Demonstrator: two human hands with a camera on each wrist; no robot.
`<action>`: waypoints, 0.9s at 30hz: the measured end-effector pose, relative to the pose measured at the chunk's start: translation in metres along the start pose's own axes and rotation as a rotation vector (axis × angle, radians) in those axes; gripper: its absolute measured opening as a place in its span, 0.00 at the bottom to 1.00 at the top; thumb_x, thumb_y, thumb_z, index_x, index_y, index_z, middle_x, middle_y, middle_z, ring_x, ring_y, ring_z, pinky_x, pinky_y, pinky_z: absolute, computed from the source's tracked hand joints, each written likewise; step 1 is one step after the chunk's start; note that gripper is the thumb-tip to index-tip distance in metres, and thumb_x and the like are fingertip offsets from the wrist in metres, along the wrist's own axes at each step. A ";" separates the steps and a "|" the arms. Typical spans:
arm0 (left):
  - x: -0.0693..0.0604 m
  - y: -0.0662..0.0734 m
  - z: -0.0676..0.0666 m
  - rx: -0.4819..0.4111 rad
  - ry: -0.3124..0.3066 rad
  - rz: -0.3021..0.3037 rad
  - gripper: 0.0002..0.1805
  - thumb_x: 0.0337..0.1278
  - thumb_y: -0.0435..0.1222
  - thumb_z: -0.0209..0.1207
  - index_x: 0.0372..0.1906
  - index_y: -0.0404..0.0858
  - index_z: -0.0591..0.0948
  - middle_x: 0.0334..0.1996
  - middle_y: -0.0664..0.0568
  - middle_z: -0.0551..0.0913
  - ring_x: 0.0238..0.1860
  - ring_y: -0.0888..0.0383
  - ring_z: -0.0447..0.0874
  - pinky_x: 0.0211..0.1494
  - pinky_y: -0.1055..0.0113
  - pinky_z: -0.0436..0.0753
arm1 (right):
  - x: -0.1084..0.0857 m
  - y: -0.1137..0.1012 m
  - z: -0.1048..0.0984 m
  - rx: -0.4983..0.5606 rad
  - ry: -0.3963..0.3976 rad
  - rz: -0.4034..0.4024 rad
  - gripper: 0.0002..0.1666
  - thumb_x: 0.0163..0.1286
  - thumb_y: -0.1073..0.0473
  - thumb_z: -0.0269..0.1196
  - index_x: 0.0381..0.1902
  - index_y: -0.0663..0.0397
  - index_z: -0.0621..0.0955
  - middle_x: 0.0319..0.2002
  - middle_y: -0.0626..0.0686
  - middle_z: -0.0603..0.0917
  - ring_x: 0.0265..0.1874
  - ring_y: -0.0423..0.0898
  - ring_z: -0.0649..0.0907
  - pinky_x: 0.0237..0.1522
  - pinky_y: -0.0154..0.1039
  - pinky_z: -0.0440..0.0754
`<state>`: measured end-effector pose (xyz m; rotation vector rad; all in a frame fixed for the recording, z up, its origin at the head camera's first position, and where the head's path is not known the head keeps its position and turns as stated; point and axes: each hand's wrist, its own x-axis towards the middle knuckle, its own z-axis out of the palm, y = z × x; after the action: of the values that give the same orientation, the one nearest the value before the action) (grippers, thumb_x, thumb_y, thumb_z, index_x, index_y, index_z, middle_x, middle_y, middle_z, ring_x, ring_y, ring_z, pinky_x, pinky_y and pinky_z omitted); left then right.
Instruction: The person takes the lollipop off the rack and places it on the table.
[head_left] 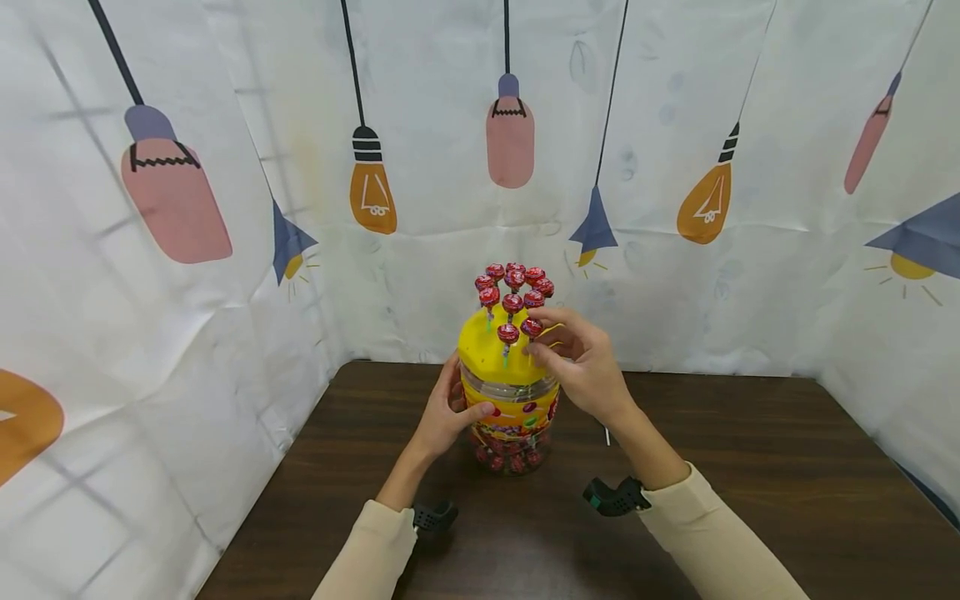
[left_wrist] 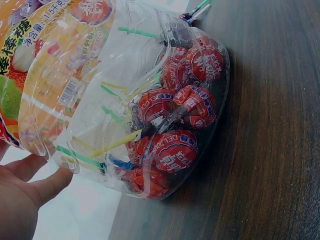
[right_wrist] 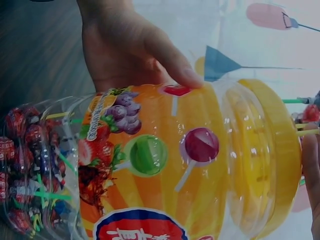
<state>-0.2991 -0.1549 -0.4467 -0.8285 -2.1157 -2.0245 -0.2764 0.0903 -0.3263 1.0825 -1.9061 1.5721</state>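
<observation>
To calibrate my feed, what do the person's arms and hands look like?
The left hand and right hand are bare, the left sleeve and right sleeve cream. Left wristband and right wristband are black, the right showing a green patch.

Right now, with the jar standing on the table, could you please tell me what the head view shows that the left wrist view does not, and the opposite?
Only the head view shows the yellow lid, the lollipops standing in it and the right hand at one of them.

Only the left wrist view shows a readable-sized barcode and the lettering on the red wrappers.

Both show the jar, the lollipops inside it, the left hand and the table.
</observation>
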 end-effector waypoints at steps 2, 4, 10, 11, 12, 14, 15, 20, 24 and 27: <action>0.000 0.000 0.000 0.001 -0.003 0.005 0.49 0.65 0.44 0.67 0.82 0.60 0.50 0.75 0.48 0.66 0.71 0.43 0.71 0.72 0.48 0.76 | 0.001 -0.001 0.000 0.006 0.018 -0.003 0.26 0.65 0.78 0.65 0.61 0.64 0.79 0.49 0.62 0.83 0.40 0.45 0.88 0.42 0.34 0.89; 0.001 0.000 0.000 0.006 -0.001 0.009 0.49 0.65 0.44 0.67 0.82 0.60 0.50 0.75 0.48 0.65 0.71 0.43 0.71 0.72 0.47 0.76 | 0.002 -0.002 0.000 0.010 0.033 -0.004 0.27 0.65 0.78 0.66 0.61 0.63 0.79 0.51 0.62 0.83 0.41 0.44 0.88 0.43 0.35 0.89; 0.001 0.001 0.002 -0.004 -0.004 0.004 0.50 0.64 0.45 0.68 0.82 0.61 0.50 0.75 0.49 0.65 0.72 0.42 0.70 0.73 0.41 0.72 | 0.004 -0.007 -0.001 0.032 0.050 -0.007 0.27 0.64 0.78 0.66 0.61 0.63 0.79 0.50 0.62 0.83 0.40 0.45 0.88 0.42 0.37 0.90; 0.001 0.001 0.002 -0.006 -0.004 0.002 0.50 0.64 0.45 0.68 0.82 0.61 0.50 0.75 0.49 0.65 0.72 0.42 0.70 0.73 0.40 0.72 | 0.004 -0.007 -0.002 0.036 0.050 -0.007 0.26 0.65 0.77 0.66 0.61 0.64 0.79 0.50 0.63 0.83 0.40 0.46 0.88 0.42 0.36 0.90; 0.001 0.000 0.002 -0.006 -0.004 0.002 0.50 0.64 0.45 0.68 0.82 0.61 0.50 0.75 0.49 0.65 0.72 0.42 0.70 0.73 0.39 0.71 | 0.004 -0.008 -0.002 0.039 0.050 -0.006 0.26 0.65 0.77 0.66 0.62 0.64 0.79 0.50 0.63 0.82 0.39 0.46 0.88 0.41 0.37 0.90; 0.001 0.000 0.002 -0.005 -0.004 0.002 0.50 0.64 0.46 0.68 0.82 0.61 0.50 0.75 0.49 0.65 0.72 0.42 0.70 0.73 0.39 0.71 | 0.004 -0.008 -0.003 0.045 0.050 0.001 0.26 0.66 0.76 0.66 0.62 0.64 0.79 0.49 0.62 0.83 0.39 0.47 0.88 0.40 0.37 0.90; 0.001 0.000 0.002 -0.005 -0.003 0.002 0.50 0.64 0.45 0.68 0.82 0.61 0.50 0.75 0.49 0.65 0.72 0.42 0.70 0.73 0.39 0.71 | 0.004 -0.008 -0.004 0.047 0.051 0.006 0.26 0.66 0.76 0.66 0.62 0.64 0.79 0.49 0.63 0.82 0.39 0.46 0.88 0.40 0.37 0.90; 0.000 0.000 0.001 -0.001 -0.001 0.002 0.50 0.65 0.44 0.68 0.82 0.61 0.49 0.75 0.48 0.65 0.72 0.42 0.70 0.73 0.40 0.72 | 0.002 -0.007 -0.008 0.059 0.059 0.036 0.27 0.65 0.78 0.65 0.62 0.65 0.78 0.49 0.64 0.82 0.37 0.44 0.87 0.37 0.38 0.90; -0.001 0.000 0.001 0.010 0.005 0.001 0.50 0.65 0.44 0.68 0.82 0.61 0.50 0.75 0.49 0.66 0.71 0.43 0.71 0.73 0.43 0.74 | 0.002 -0.008 -0.012 0.057 0.060 0.058 0.27 0.65 0.78 0.65 0.63 0.64 0.78 0.47 0.65 0.81 0.36 0.43 0.86 0.35 0.40 0.90; -0.001 -0.001 0.001 0.016 0.005 0.007 0.50 0.64 0.44 0.68 0.82 0.61 0.50 0.75 0.49 0.66 0.71 0.43 0.71 0.72 0.46 0.75 | 0.001 -0.008 -0.014 0.057 0.057 0.074 0.27 0.66 0.77 0.64 0.63 0.63 0.77 0.44 0.64 0.82 0.36 0.43 0.85 0.34 0.41 0.90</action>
<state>-0.2986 -0.1543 -0.4475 -0.8259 -2.1203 -2.0021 -0.2731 0.1031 -0.3169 0.9901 -1.8936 1.6892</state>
